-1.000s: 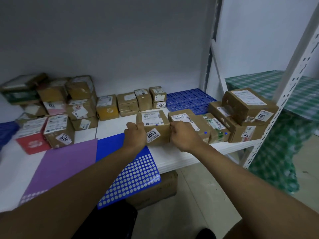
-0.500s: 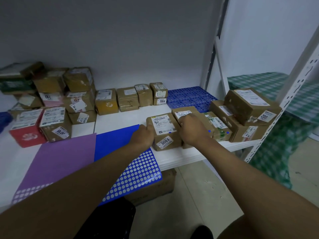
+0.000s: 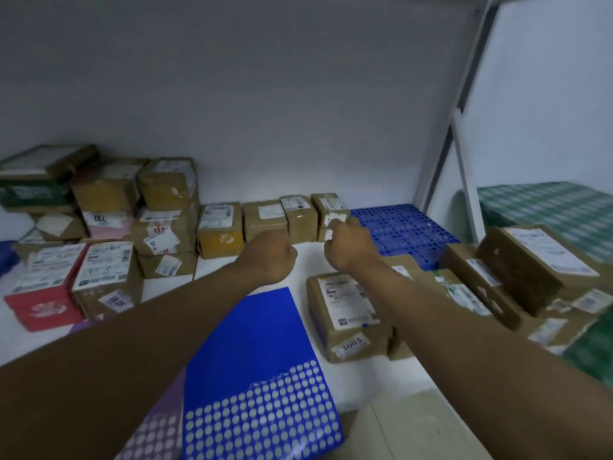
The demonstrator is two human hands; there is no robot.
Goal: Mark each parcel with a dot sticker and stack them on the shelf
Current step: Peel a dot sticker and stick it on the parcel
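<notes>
The right hand (image 3: pixel 351 245) was stretched toward the back of the shelf (image 3: pixel 308 257), its fingers curled in against the front of the small stacked parcels (image 3: pixel 331 210) at the right end of the back row; motion blur made it unclear whether they actually gripped one. The left hand (image 3: pixel 270 257) hung just beside it, fingers folded into a loose fist and holding nothing. Below the right forearm, a labelled brown parcel (image 3: pixel 345 313) lay near the shelf's front edge, touching its neighbours on the right. The blue sticker sheet (image 3: pixel 255 363) lay just left of it, dots filling its near half, with a purple sheet (image 3: pixel 156 426) alongside under the left arm. A blue perforated mat (image 3: pixel 398 227) sat at the back right. More parcels (image 3: pixel 109 227) were piled at the left.
</notes>
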